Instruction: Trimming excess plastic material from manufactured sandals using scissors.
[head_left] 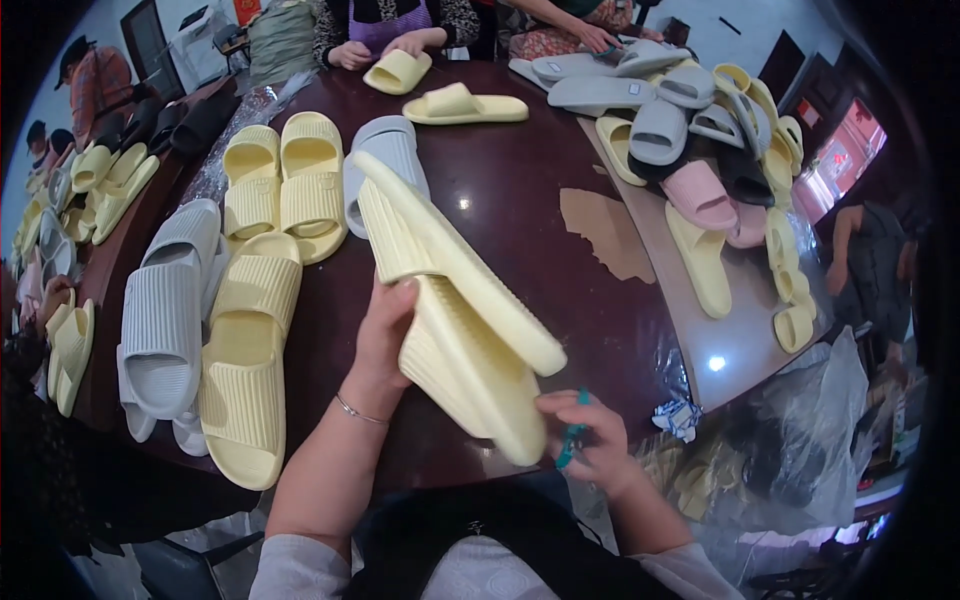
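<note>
Slippers, a pale yellow pair [455, 315], sit stacked sole to sole in our grip above the near edge of the dark round table [520, 200], one slanting across the other. Our left hand [385, 335] clasps the pair from the left side, thumb pressed on the ribbed strap, while our right hand [590, 435] is closed around a small teal tool [570, 440] just under the heel of the lower slipper. We judge that we are checking or trimming the pair at the heel; the next move would call for a steady left grip and the tool tip brought carefully to the edge without nicking the foam. Toward the left edge of the table we count two more yellow slippers [285, 185] lying side by side, a single yellow one [245, 370] nearer us, and two grey slippers [165, 320] beside it, with another grey one [385, 160] behind our pair. At the far edge lie two yellow slippers [440, 90], close to another person's hands [375, 50]. Along the right edge a mixed heap [700, 130] of grey, yellow, pink and black slippers is too tangled for us to count exactly.
</note>
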